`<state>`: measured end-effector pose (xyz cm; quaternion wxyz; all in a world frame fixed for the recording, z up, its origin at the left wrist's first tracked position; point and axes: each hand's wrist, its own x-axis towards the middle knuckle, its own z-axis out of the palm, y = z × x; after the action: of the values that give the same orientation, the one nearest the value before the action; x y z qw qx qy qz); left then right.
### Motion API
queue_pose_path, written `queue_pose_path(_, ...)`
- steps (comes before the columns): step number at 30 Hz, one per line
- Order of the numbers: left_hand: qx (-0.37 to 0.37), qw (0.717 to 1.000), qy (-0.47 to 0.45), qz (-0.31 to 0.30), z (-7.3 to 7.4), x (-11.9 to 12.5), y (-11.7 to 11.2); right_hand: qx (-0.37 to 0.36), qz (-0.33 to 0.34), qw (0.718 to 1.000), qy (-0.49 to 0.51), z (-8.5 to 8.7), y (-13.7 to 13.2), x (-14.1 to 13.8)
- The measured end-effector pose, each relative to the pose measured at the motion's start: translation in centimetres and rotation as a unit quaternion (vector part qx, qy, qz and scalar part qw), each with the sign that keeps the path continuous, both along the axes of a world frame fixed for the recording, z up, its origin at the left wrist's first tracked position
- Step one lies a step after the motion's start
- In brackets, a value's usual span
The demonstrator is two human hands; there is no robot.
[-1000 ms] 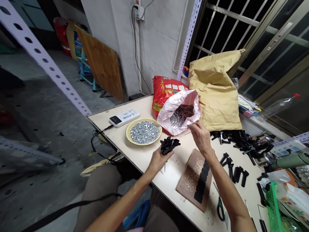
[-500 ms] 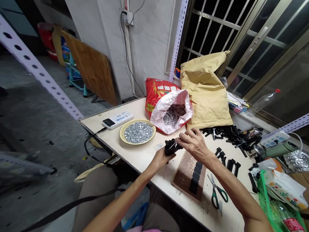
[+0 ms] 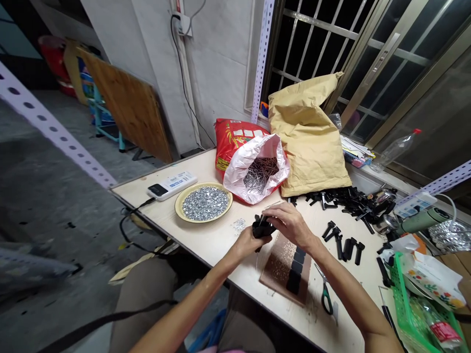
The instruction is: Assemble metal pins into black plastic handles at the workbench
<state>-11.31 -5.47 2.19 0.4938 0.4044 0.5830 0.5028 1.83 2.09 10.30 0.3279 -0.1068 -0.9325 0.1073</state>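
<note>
My left hand [image 3: 247, 241] is closed round a bunch of black plastic clips [image 3: 262, 228] held just above the table. My right hand [image 3: 290, 223] rests on top of the same bunch, its fingers pinched at the clips; whether a nail is between them I cannot tell. Just behind the hands an open pink-white bag of nails [image 3: 257, 171] lies on its side. A yellow plate of small silver pieces [image 3: 203, 202] stands to the left. A brown board [image 3: 282, 262] with a row of black pieces lies under my right wrist.
A tan paper sack [image 3: 307, 139] and a red bag [image 3: 235, 137] stand at the back. Loose black clips [image 3: 344, 201] spread to the right, with green-handled scissors [image 3: 326, 299] and a green basket [image 3: 415, 304]. A white remote-like device [image 3: 171, 184] and cable lie at left.
My right hand came back from the mouth of the nail bag to the bunch of clips in my left hand. The view swung slightly to the right.
</note>
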Motion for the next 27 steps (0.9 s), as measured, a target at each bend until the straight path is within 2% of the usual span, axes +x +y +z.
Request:
queue_pose_path(2,0.015,0.999,-0.032,0.005,0.4,-0.2,-0.3,-0.09,-0.078,0.99,0.069,-0.6,-0.1,0.7)
queue_pose_path(4,0.029,0.998,-0.06,0.015,0.8,-0.6,-0.5,-0.21,-0.161,0.958,0.113,-1.5,-0.2,1.5)
queue_pose_path(5,0.03,0.997,-0.065,0.016,0.9,-0.7,-0.5,-0.276,-0.177,0.938,0.113,-2.2,-0.4,1.8)
queue_pose_path(7,0.025,0.998,-0.057,0.017,0.9,-0.8,-0.3,-0.4,-0.14,0.903,0.073,-3.7,-1.0,2.1)
queue_pose_path(9,0.017,0.999,-0.041,0.025,0.7,-0.5,0.0,-0.483,-0.076,0.871,0.033,-5.1,-2.0,1.6)
queue_pose_path(11,0.023,0.997,-0.04,0.057,0.5,0.0,0.4,-0.522,-0.05,0.851,0.041,-5.9,-2.9,0.5)
queue_pose_path(14,0.059,0.989,-0.068,0.115,0.5,0.4,1.1,-0.534,-0.058,0.838,0.099,-6.3,-3.9,-1.4)
queue_pose_path(15,0.067,0.987,-0.078,0.121,0.6,0.3,1.3,-0.536,-0.062,0.833,0.119,-6.5,-4.0,-2.0)
queue_pose_path(17,0.062,0.989,-0.09,0.096,0.8,-0.2,1.7,-0.557,-0.075,0.812,0.157,-7.0,-3.9,-2.9)
queue_pose_path(19,0.025,0.995,-0.092,0.042,0.9,-0.9,2.0,-0.614,-0.093,0.761,0.189,-7.7,-3.6,-3.5)
queue_pose_path(22,-0.023,0.996,-0.085,-0.018,0.8,-1.7,2.1,-0.716,-0.109,0.661,0.197,-8.8,-2.9,-3.9)
queue_pose_path(23,-0.027,0.996,-0.08,-0.027,0.6,-1.9,2.1,-0.733,-0.115,0.642,0.193,-9.0,-2.8,-4.0)
queue_pose_path(24,-0.024,0.996,-0.077,-0.031,0.5,-2.0,2.1,-0.738,-0.122,0.637,0.189,-9.1,-2.7,-3.9)
queue_pose_path(25,-0.02,0.996,-0.078,-0.032,0.4,-2.0,2.1,-0.731,-0.13,0.643,0.187,-9.1,-2.7,-3.9)
queue_pose_path(27,-0.022,0.995,-0.099,-0.026,0.2,-2.1,2.1,-0.704,-0.144,0.671,0.184,-8.8,-2.8,-3.7)
